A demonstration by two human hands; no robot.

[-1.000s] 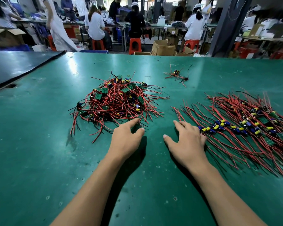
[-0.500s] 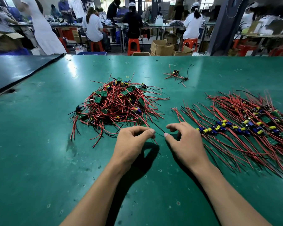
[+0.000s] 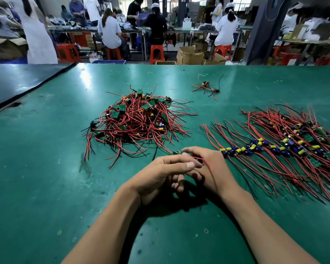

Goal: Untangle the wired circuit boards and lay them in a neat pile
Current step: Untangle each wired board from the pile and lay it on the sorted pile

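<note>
**A:** What is different?

**B:** One board (image 3: 176, 152) is out of the heap (image 3: 137, 121). A second ago both hands lay flat and apart on the surface (image 3: 36, 178) at the heap's near edge. Now they meet at lower centre, just below the heap, with the board between them.

**A:** How is it held?

**B:** The right hand (image 3: 211, 168) curls its fingers over the board. The left hand (image 3: 158, 174) seems to pinch the red wire (image 3: 206, 161) between thumb and forefinger, though the overlapping fingers hide the exact contact.

**A:** What does that mean for the job?

**B:** One unit looks freed, but I cannot tell whether every strand is clear of the heap. It is not yet on the pile (image 3: 284, 147) at right.

**A:** Which way does it lie?

**B:** The board end points up-frame toward the heap, and the wire trails down-right over the right hand. So the long axis runs from upper left to lower right, roughly like the strands in the pile, and I judge it needs little turning.
</note>
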